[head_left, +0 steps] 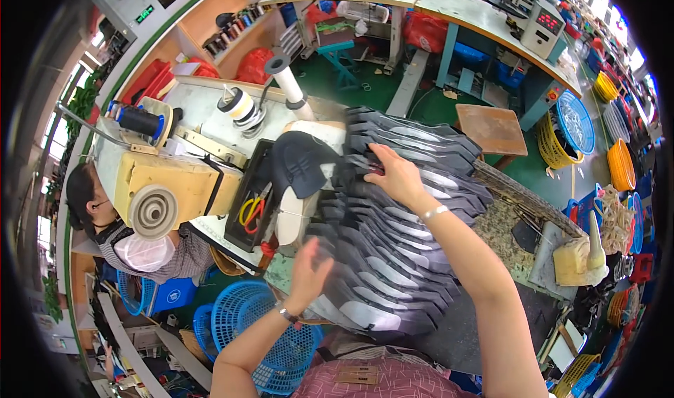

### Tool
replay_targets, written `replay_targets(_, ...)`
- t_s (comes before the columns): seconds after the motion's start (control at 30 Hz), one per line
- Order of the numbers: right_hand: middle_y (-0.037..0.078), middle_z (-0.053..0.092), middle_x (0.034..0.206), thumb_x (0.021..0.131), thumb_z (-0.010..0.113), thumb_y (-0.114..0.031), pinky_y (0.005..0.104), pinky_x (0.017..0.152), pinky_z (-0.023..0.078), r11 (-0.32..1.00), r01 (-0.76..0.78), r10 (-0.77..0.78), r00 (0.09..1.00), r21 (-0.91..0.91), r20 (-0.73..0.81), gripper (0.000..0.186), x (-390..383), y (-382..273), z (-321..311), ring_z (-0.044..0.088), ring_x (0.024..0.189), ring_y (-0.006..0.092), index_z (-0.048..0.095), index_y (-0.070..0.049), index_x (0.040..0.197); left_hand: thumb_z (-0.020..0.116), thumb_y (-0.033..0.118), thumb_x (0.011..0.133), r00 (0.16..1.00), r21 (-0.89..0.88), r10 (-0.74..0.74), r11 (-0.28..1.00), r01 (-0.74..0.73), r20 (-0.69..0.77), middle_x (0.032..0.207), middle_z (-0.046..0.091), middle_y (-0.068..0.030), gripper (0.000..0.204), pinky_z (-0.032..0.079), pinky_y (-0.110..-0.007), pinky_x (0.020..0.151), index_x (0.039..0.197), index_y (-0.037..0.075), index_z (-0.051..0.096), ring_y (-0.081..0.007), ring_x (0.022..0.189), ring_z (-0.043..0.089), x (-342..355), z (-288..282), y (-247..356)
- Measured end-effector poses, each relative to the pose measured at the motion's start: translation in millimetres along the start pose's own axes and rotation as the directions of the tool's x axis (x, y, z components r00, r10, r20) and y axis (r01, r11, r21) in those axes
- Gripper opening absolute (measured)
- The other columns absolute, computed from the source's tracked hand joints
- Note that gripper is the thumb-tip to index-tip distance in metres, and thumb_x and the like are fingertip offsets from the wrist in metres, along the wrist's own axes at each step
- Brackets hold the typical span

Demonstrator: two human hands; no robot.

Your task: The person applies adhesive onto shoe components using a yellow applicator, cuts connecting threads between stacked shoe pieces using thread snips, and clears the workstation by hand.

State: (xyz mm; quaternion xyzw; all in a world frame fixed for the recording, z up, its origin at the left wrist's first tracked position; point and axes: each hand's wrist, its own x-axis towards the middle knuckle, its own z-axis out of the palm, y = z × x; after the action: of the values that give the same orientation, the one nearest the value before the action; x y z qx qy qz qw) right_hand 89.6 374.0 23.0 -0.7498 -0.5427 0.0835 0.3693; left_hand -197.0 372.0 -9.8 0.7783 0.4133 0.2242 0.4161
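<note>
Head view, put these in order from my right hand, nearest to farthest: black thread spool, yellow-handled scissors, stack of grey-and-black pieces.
From the right hand:
1. Stack of grey-and-black pieces: beneath it.
2. Yellow-handled scissors: to its left, in the dark tray.
3. Black thread spool: farther left, beyond the scissors.

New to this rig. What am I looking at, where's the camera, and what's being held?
No robot here: these are a person's bare hands, seen from a wide camera on their head, so edges bend. The right hand is on a row of overlapping dark-and-white pieces; whether it pinches one is unclear. The blurred left hand is by the row's left side, with nothing clearly held. Farther left are a black tray with scissors and a cream sewing machine.
</note>
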Motion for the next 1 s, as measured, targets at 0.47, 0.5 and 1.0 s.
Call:
replay_targets(0.47, 0.0, 0.051, 0.065, 0.082, 0.063, -0.012, 0.0245, 0.051, 0.035, 0.872, -0.384, 0.381, 0.922, 0.302, 0.074, 0.023, -89.3, -42.7, -65.6, 0.039, 0.057, 0.0067, 0.062, 0.001, 0.101, 0.052, 0.015, 0.079, 0.438, 0.748, 0.635, -0.369, -0.552, 0.637, 0.105, 0.061, -0.0116, 0.018, 0.038, -0.039, 0.098, 0.091, 0.009, 0.064, -0.0249, 0.114, 0.05, 360.9, -63.3, 45.0)
replay_targets(0.5, 0.0, 0.051, 0.065, 0.082, 0.063, -0.012, 0.0245, 0.051, 0.035, 0.865, -0.399, 0.398, 0.915, 0.304, 0.068, 0.023, -97.4, -40.7, -66.3, 0.039, 0.057, 0.0067, 0.062, 0.001, 0.101, 0.054, 0.016, 0.078, 0.575, 0.753, 0.587, -0.092, -0.652, 0.57, 0.092, 0.062, -0.0112, 0.013, 0.044, -0.038, 0.084, 0.085, 0.01, 0.063, -0.0254, 0.098, 0.056, 352.7, -63.0, 51.5)
replay_targets(1.0, 0.0, 0.057, 0.07, 0.09, 0.057, -0.032, 0.0213, 0.046, 0.042, -0.032, -0.827, 0.034, 0.56, 0.561, 0.828, 0.034, -167.5, -98.5, -44.5, 0.047, 0.052, 0.0059, 0.06, -0.001, 0.103, 0.063, 0.015, 0.076, 0.396, -0.105, 0.694, 0.561, -0.821, 0.601, 0.062, 0.051, -0.0028, 0.013, 0.042, -0.032, 0.049, 0.085, 0.008, 0.057, -0.0186, 0.054, 0.054, 13.1, -52.3, 121.3)
